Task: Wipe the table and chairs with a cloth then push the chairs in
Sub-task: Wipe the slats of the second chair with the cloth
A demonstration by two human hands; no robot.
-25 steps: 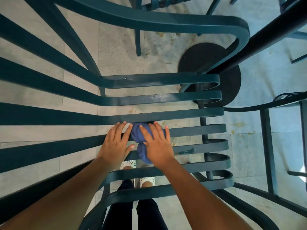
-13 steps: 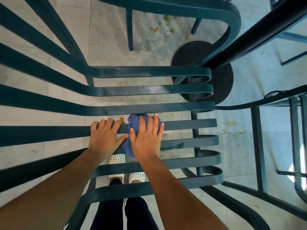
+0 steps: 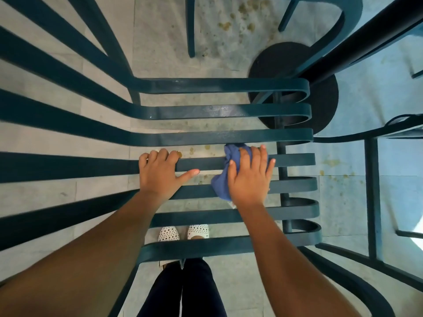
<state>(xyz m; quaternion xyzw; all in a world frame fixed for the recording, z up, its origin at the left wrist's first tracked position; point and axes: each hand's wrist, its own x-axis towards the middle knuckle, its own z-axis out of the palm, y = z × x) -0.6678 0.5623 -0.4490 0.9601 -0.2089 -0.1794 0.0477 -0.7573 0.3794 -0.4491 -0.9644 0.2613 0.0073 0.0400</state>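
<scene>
A dark teal slatted chair (image 3: 229, 136) fills the view from above, its seat slats running left to right across the middle. The left hand (image 3: 160, 177) sits just left of centre, at about nine o'clock from the cloth, its fingers (image 3: 158, 156) curled over the far edge of one slat and gripping it, the thumb stretched out toward three o'clock along the near edge. The right hand (image 3: 249, 179) lies just right of centre, fingers fairly straight and slightly spread, pressing a crumpled blue cloth (image 3: 225, 179) flat against the slats. The cloth shows at the hand's nine o'clock side and pokes out past the fingertips at twelve o'clock, touching the next slat up. Through the gaps at six o'clock appear white perforated shoes (image 3: 198, 232) and dark trousers (image 3: 183, 291) on a pale tiled floor (image 3: 160, 37), which carries brownish stains toward twelve o'clock. A round black pedestal base (image 3: 325, 106) rests on the floor at about two o'clock, with parts of another chair (image 3: 372, 191) at three o'clock.
</scene>
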